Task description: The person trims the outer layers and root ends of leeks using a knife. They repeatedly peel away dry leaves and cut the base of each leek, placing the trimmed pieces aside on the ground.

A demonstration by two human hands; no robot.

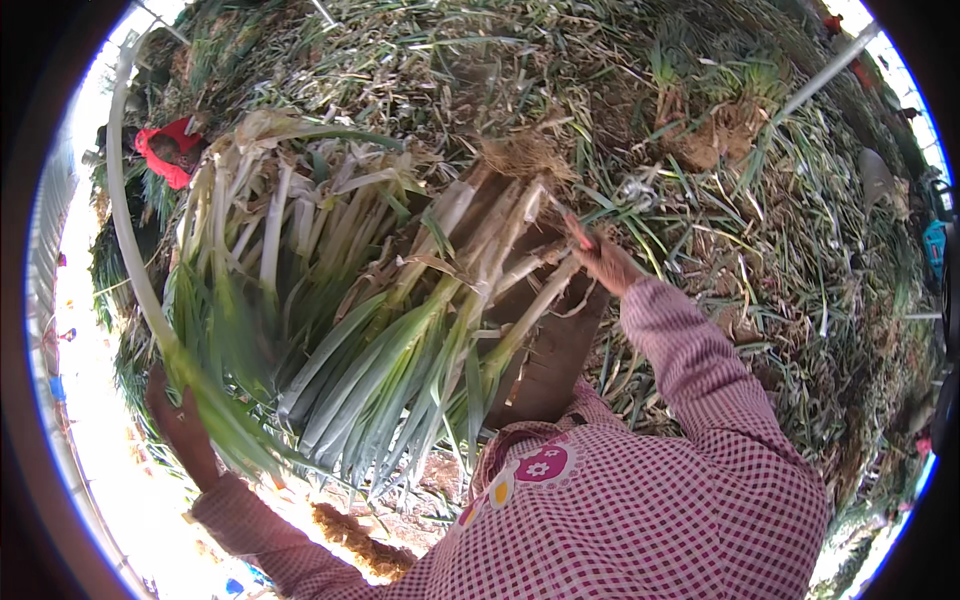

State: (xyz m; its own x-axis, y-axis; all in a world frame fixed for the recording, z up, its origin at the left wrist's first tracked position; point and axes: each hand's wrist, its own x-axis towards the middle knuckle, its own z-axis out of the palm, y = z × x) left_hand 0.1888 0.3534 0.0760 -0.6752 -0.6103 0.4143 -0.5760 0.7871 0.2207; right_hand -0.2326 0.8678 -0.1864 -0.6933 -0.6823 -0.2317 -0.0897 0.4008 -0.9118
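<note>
My left hand point(180, 427) is around the green leaves of a single long leek-like green onion point(139, 262), whose white shank curves up along the left. In my right hand point(611, 262) is a small red-handled tool point(579, 232), apparently a knife, its thin tip beside the stalk ends. Before me lies a pile of untrimmed green onions point(480, 255) with brown roots point(529, 156), resting partly over a dark brown surface point(551, 352). Left of them is a heap of paler, peeled-looking onions point(285, 217), with green leaves toward me.
Cut leaves and husks point(480, 75) litter the ground beyond. A rooted bunch point(712, 127) lies at the upper right near a metal pole point(825, 75). Someone in red point(171, 150) is at the upper left. Brown fibrous material point(360, 540) lies near my left sleeve.
</note>
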